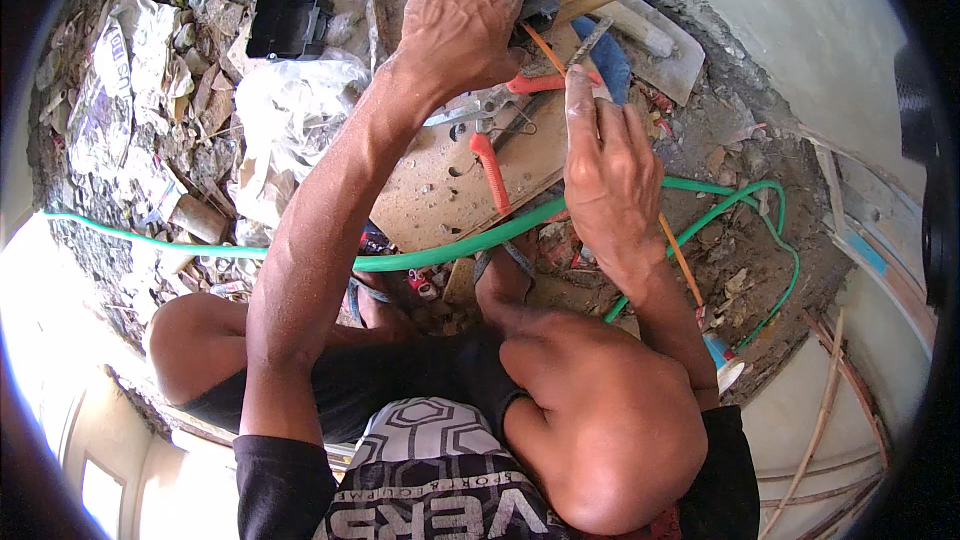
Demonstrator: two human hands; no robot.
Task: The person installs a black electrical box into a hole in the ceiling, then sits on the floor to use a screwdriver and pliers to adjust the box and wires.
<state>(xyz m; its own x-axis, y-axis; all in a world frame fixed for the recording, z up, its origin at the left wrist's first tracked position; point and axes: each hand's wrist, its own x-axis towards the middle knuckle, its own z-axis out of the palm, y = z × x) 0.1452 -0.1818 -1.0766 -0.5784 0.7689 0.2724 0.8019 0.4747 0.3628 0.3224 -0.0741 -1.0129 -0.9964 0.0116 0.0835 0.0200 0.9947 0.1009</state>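
Observation:
My left hand [465, 20] is closed over a black piece [540, 5], pressing it down on the board; most of the piece is hidden by the fingers. My right hand [612, 165] grips a narrow metal blade [590, 42], its index finger stretched along it toward the black piece. A thin orange cord or rod [543, 48] runs from beside the black piece toward the right hand. Between the hands lie pliers with red-orange handles [490, 172], spread apart. Close to the black piece are a wooden handle [588, 0] and a round blue thing [607, 65].
A dusty board [420, 210] bears the tools. Left of my left arm are a hammer [374, 10], an open black box [289, 24] and a clear plastic bag [290, 115]. A green hose [430, 257] crosses before my knees. Rubble [195, 100] lies left, a wall [790, 30] stands right.

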